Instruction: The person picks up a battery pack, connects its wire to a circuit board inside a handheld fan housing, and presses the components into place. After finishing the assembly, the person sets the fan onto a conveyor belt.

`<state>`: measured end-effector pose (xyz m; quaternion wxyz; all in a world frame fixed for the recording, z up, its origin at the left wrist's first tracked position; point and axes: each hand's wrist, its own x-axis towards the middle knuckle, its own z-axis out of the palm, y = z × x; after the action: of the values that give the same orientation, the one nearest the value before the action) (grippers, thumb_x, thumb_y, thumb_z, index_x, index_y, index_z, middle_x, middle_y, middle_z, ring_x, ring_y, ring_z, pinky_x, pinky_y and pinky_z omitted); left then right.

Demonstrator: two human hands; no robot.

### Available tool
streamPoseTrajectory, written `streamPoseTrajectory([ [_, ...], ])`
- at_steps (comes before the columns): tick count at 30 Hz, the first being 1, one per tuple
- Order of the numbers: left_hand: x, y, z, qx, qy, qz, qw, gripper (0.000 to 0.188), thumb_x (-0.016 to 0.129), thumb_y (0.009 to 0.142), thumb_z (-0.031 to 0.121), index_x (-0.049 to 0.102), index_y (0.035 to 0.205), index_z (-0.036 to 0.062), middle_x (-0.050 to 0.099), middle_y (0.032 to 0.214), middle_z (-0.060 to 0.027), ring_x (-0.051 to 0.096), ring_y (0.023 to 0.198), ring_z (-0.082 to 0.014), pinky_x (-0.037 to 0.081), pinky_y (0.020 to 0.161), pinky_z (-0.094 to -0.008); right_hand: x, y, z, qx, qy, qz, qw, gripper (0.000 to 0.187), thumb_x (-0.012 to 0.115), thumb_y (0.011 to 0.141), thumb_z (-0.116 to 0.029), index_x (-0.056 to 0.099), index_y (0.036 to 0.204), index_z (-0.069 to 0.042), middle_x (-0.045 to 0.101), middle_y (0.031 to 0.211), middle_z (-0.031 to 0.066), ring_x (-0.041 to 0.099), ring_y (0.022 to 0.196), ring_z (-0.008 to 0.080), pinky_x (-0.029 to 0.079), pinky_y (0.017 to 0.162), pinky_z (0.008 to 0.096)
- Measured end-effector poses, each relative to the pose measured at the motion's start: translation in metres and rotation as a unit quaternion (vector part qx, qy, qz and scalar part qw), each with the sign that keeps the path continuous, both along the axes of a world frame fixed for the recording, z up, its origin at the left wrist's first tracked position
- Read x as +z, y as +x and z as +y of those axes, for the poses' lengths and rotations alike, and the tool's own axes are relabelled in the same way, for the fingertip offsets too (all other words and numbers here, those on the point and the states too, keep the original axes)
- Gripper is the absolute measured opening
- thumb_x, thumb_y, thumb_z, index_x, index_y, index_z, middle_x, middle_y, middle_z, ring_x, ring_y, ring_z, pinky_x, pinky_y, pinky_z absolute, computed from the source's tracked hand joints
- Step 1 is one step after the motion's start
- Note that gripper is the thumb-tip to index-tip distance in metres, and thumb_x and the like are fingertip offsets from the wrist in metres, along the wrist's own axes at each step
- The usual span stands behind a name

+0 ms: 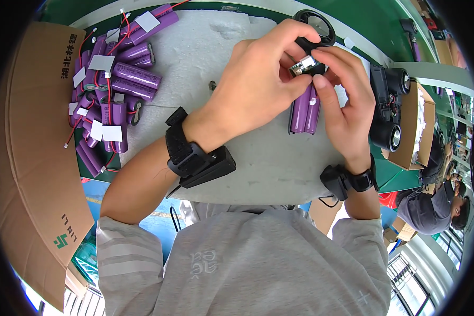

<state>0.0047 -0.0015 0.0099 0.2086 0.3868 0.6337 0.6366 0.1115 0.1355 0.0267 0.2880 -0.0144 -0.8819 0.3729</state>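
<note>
Both hands meet over the far right part of the white foam sheet (195,63). Thumb and fingers of my left hand (255,87) pinch a small circuit board with a silver metal connector (304,65). From the other side, my right hand (350,92) grips the same board's dark end between thumb and index finger. Just beyond the fingers is a round black speaker (329,36), partly covered by my left hand. Below the board lies a purple battery pack (304,113) of two side-by-side cells; its far end is hidden by the hands.
Several purple battery packs (137,79) with red wires and white pads are heaped at left, beside a large cardboard box (34,158). A black housing with two round drivers (387,108) stands at right, before an open carton (425,126). Another person (429,210) sits far right.
</note>
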Motion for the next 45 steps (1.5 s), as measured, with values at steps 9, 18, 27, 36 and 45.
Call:
streamPoseTrajectory([
  [9,0.001,0.002,0.001,0.015,0.003,0.078,0.997,0.052,0.070,0.078,-0.005,0.051,0.125,0.0103,0.064,0.092,-0.0056,0.064,0.079,-0.0117,0.051,0.065,-0.0248,-0.001,0.003,0.001,0.003,-0.005,-0.061,0.998,0.021,0.066,0.088,-0.002,0.065,0.109,0.000,0.063,0.103,0.0071,0.059,0.081,0.0129,0.049,0.069,0.0245],
  [18,-0.001,-0.004,-0.004,-0.020,-0.068,0.012,0.997,0.050,0.072,0.080,-0.003,0.050,0.123,0.0097,0.058,0.091,-0.0027,0.063,0.074,-0.0080,0.050,0.062,-0.0243,-0.011,0.007,0.005,-0.050,-0.113,-0.066,0.990,0.018,0.064,0.092,-0.004,0.063,0.109,0.002,0.060,0.101,0.0032,0.058,0.086,0.0095,0.048,0.075,0.0221],
  [27,0.004,-0.008,-0.006,-0.034,-0.137,0.003,0.990,0.013,0.072,0.084,0.005,0.065,0.093,-0.0016,0.066,0.077,-0.0030,0.061,0.068,-0.0073,0.050,0.063,-0.0232,-0.014,0.003,0.004,-0.076,-0.181,-0.043,0.980,0.017,0.069,0.088,-0.007,0.066,0.102,0.003,0.064,0.094,0.0069,0.061,0.075,0.0110,0.051,0.065,0.0231],
  [36,0.003,-0.015,-0.008,-0.046,-0.119,0.130,0.983,0.010,0.071,0.084,0.005,0.069,0.092,-0.0021,0.069,0.076,-0.0071,0.064,0.067,-0.0110,0.052,0.062,-0.0249,-0.013,0.006,0.006,-0.066,-0.224,-0.067,0.970,0.019,0.068,0.089,-0.007,0.065,0.104,0.004,0.064,0.093,0.0045,0.059,0.080,0.0091,0.049,0.069,0.0217],
  [45,0.004,-0.016,-0.007,-0.017,-0.090,0.272,0.958,0.011,0.073,0.082,0.005,0.068,0.090,-0.0008,0.069,0.079,-0.0077,0.067,0.069,-0.0119,0.055,0.062,-0.0266,-0.014,0.005,0.007,-0.054,-0.271,-0.085,0.957,0.018,0.068,0.090,-0.007,0.065,0.104,0.004,0.065,0.090,0.0032,0.058,0.079,0.0075,0.047,0.069,0.0205],
])
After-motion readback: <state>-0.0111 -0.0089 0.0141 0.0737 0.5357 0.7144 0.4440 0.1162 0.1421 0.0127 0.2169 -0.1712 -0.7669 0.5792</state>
